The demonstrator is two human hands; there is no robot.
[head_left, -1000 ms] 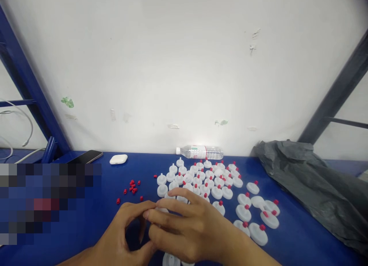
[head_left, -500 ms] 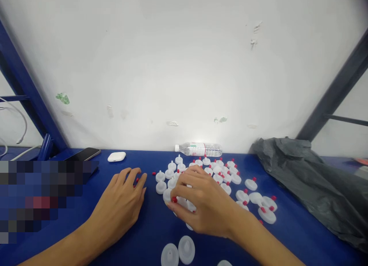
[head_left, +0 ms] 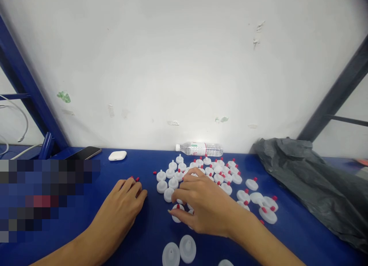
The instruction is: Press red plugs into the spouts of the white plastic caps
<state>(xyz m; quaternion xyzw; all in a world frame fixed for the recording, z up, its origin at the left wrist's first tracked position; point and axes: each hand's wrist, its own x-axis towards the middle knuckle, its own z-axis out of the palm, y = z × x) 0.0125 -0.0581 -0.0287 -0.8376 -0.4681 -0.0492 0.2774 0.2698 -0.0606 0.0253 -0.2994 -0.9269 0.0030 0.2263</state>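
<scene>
red caps [head_left: 137,179], at the left on the blue table [head_left: 152,227], are small and look like moulded plastic or rubber; i judge that each one is very light, and that it can roll away easily if it is pushed. they should be taken with two fingertips by the side wall. one more of them lies alone, just beside the group of white lids [head_left: 161,186], which spreads over the middle and the right part of the table. these lids are probably of thin, light plastic, rather stiff, smooth and a little slippery, not very fragile; the round rim seems the best place to take hold, because the thin nozzle on top gives less to grip and could perhaps bend. many lids at the left of the group have the nozzle bare, and most of those at the right have it covered with red. about the hands: the left hand [head_left: 126,199] is palm down with the fingers bent and near together, its tips at the red caps; i cannot tell if it pinches one. the right hand [head_left: 201,204] has thumb and fingers apart, moderately wide, with one red-topped lid [head_left: 176,219] at the thumb; the contact is not clear.
</scene>
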